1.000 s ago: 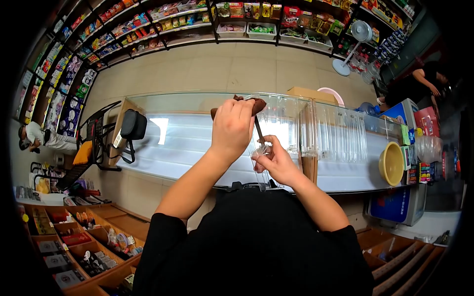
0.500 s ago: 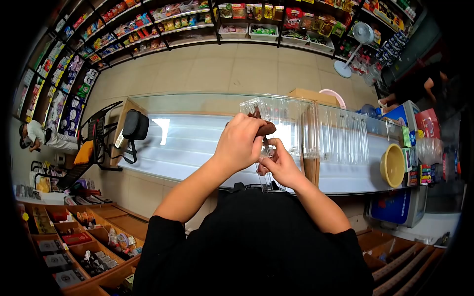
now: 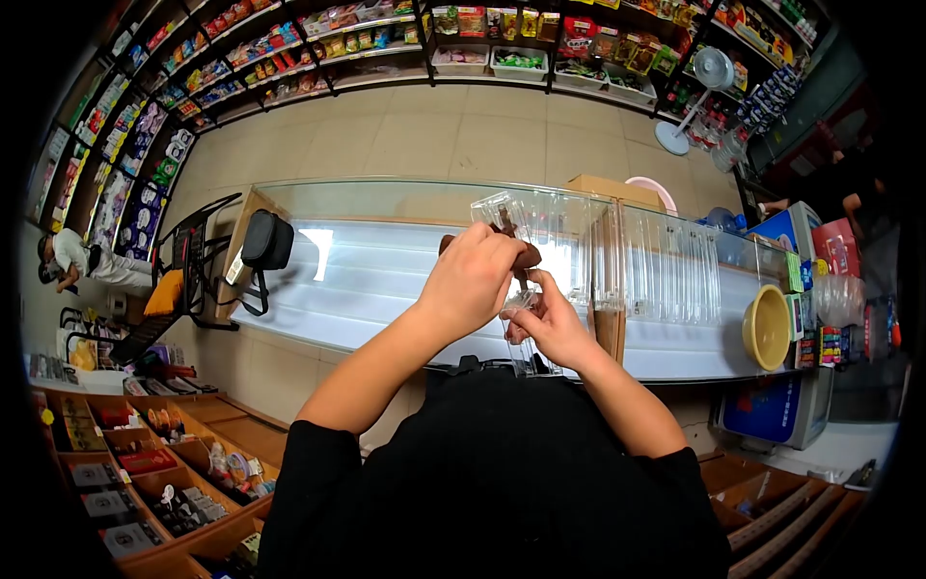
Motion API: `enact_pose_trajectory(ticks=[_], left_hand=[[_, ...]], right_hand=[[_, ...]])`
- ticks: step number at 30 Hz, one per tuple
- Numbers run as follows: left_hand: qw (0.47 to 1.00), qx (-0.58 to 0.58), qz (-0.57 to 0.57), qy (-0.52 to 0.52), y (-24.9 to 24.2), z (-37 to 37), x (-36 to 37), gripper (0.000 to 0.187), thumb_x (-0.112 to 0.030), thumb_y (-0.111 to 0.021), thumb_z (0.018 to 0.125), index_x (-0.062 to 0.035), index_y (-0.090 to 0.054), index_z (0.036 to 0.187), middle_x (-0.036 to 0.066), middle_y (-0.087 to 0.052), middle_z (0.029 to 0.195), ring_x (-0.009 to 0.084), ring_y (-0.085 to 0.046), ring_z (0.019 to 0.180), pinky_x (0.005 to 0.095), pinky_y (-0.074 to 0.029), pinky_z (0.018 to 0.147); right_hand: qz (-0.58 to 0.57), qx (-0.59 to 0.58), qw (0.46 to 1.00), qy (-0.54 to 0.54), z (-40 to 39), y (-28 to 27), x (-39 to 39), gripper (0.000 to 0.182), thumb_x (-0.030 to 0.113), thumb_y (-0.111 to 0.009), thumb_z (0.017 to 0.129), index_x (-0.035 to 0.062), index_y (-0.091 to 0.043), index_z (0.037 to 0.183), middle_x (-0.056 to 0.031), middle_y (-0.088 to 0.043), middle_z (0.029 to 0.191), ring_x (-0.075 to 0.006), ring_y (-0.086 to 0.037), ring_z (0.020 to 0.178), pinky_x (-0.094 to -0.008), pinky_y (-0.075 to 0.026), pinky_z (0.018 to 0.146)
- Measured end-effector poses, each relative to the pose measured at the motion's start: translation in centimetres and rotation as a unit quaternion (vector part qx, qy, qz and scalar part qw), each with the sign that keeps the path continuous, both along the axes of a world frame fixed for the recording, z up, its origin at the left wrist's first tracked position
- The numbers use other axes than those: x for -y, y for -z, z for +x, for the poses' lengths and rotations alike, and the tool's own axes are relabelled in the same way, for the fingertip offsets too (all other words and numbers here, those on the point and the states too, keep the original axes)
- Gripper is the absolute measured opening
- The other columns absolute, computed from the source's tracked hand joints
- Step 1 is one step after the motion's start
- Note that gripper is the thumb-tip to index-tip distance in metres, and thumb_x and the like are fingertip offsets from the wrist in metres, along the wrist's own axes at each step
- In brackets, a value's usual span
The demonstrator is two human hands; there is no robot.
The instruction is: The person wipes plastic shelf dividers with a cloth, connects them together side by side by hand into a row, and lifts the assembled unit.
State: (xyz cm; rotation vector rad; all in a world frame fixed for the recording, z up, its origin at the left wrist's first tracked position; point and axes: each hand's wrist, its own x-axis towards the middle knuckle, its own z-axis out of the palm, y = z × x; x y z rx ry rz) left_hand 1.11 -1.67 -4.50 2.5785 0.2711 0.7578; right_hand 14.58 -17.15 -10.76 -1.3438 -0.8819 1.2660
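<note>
My left hand [image 3: 475,275] is closed round a brown cloth [image 3: 527,256], bits of which show on both sides of the fingers. Just right of it, my right hand [image 3: 548,318] pinches a long clear plastic strip [image 3: 515,326] with dark parts along it. The strip's upper end lies beyond my left hand, over the glass counter [image 3: 367,280]. Several clear plastic strips [image 3: 670,265] lie side by side on the counter to the right. What the left fingertips touch beneath the cloth is hidden.
A black case [image 3: 266,241] stands at the counter's left end, a yellow bowl [image 3: 766,328] at its right. A black chair [image 3: 188,261] is beyond the left end. Wooden trays of goods [image 3: 164,473] are at lower left. Two other people are at the far left and far right.
My left fingers have shifted slightly on the cloth, and more of it shows on their left side. My right hand is nearly unchanged. The person at the right has moved.
</note>
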Motion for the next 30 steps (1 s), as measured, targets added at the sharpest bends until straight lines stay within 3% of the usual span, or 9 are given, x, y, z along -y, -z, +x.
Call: enact_pose_trajectory(ticks=[5, 7, 8, 12, 14, 18, 20, 22, 30], left_hand=[[0.994, -0.079, -0.058, 0.049, -0.5, -1.0, -0.5, 0.031, 0.000, -0.073, 0.087, -0.0042, -0.071, 0.118, 0.013, -0.072, 0.104, 0.0346, -0.064, 0.099, 0.0444, -0.054, 0.088], [0.974, -0.076, -0.201, 0.069, -1.2, -1.0, -1.1, 0.029, -0.003, -0.070, 0.095, -0.0026, -0.069, 0.124, 0.013, -0.074, 0.110, 0.0286, -0.069, 0.104, 0.0411, -0.057, 0.092], [0.888, -0.031, -0.452, 0.077, -1.8, -1.4, -1.0, 0.032, -0.004, -0.064, 0.102, -0.0017, -0.064, 0.134, 0.012, -0.074, 0.120, 0.0220, -0.071, 0.111, 0.0384, -0.057, 0.098], [0.855, 0.144, -0.494, 0.062, -2.4, -2.5, -2.7, 0.038, 0.000, -0.052, 0.107, -0.0040, -0.059, 0.144, 0.009, -0.070, 0.130, 0.0170, -0.070, 0.112, 0.0321, -0.058, 0.097], [0.772, 0.160, -0.615, 0.000, -3.3, -3.4, -2.4, 0.035, 0.006, -0.049, 0.100, 0.0005, -0.066, 0.130, 0.009, -0.070, 0.121, 0.0168, -0.072, 0.100, 0.0309, -0.060, 0.088], [0.917, 0.146, -0.372, 0.005, -1.6, -4.9, -2.7, 0.036, 0.011, -0.046, 0.079, 0.0015, -0.072, 0.102, 0.010, -0.069, 0.101, 0.0175, -0.072, 0.082, 0.0301, -0.059, 0.074], [0.927, 0.018, -0.375, -0.017, -2.6, -5.6, -0.2, 0.029, 0.007, -0.055, 0.082, -0.0002, -0.074, 0.102, 0.011, -0.071, 0.105, 0.0204, -0.074, 0.085, 0.0314, -0.059, 0.074], [0.987, 0.005, -0.159, 0.002, -1.8, -4.7, 1.9, 0.022, -0.002, -0.069, 0.085, -0.0035, -0.076, 0.106, 0.012, -0.073, 0.112, 0.0250, -0.076, 0.085, 0.0336, -0.060, 0.074], [0.995, -0.031, -0.094, -0.009, 0.6, -3.5, 3.0, 0.016, -0.014, -0.079, 0.091, -0.0082, -0.081, 0.106, 0.005, -0.078, 0.093, 0.0242, -0.076, 0.080, 0.0357, -0.059, 0.069]], right_hand=[[0.033, -0.038, 0.999, 0.000, 0.0, 0.4, -0.3, 0.062, 0.012, -0.068, 0.105, -0.0018, -0.033, 0.154, -0.0098, -0.067, 0.091, -0.0168, -0.070, 0.076, -0.0327, -0.057, 0.070], [0.023, -0.046, 0.999, -0.002, 0.4, 0.5, -0.4, 0.064, 0.012, -0.068, 0.105, -0.0020, -0.031, 0.156, -0.0105, -0.067, 0.093, -0.0173, -0.070, 0.076, -0.0330, -0.057, 0.071], [0.013, -0.056, 0.998, -0.001, 0.5, 0.5, -0.4, 0.065, 0.011, -0.068, 0.105, -0.0023, -0.030, 0.157, -0.0112, -0.068, 0.094, -0.0178, -0.071, 0.077, -0.0334, -0.058, 0.071], [0.025, -0.057, 0.998, -0.013, 0.9, 1.1, -0.3, 0.067, 0.010, -0.065, 0.107, -0.0029, -0.025, 0.159, -0.0194, -0.073, 0.107, -0.0207, -0.073, 0.080, -0.0343, -0.060, 0.074], [0.016, -0.072, 0.997, -0.014, 1.2, 1.3, -0.2, 0.068, 0.010, -0.064, 0.108, -0.0031, -0.022, 0.159, -0.0227, -0.073, 0.112, -0.0228, -0.074, 0.082, -0.0362, -0.062, 0.075], [0.006, -0.104, 0.995, -0.005, 1.2, 1.6, -0.1, 0.068, 0.011, -0.063, 0.109, -0.0021, -0.020, 0.160, -0.0245, -0.072, 0.115, -0.0237, -0.075, 0.084, -0.0372, -0.063, 0.076], [0.002, -0.105, 0.995, 0.000, 1.2, 1.8, -0.1, 0.068, 0.011, -0.063, 0.109, -0.0016, -0.020, 0.160, -0.0251, -0.072, 0.116, -0.0236, -0.075, 0.084, -0.0371, -0.063, 0.076], [0.017, -0.111, 0.994, -0.006, 1.2, 2.4, 0.0, 0.067, 0.011, -0.062, 0.109, -0.0007, -0.021, 0.160, -0.0227, -0.071, 0.111, -0.0228, -0.075, 0.085, -0.0359, -0.063, 0.076], [0.005, -0.080, 0.996, -0.029, 1.3, 2.4, 0.2, 0.068, 0.009, -0.064, 0.107, -0.0001, -0.022, 0.159, -0.0180, -0.067, 0.110, -0.0219, -0.074, 0.091, -0.0349, -0.063, 0.079]])
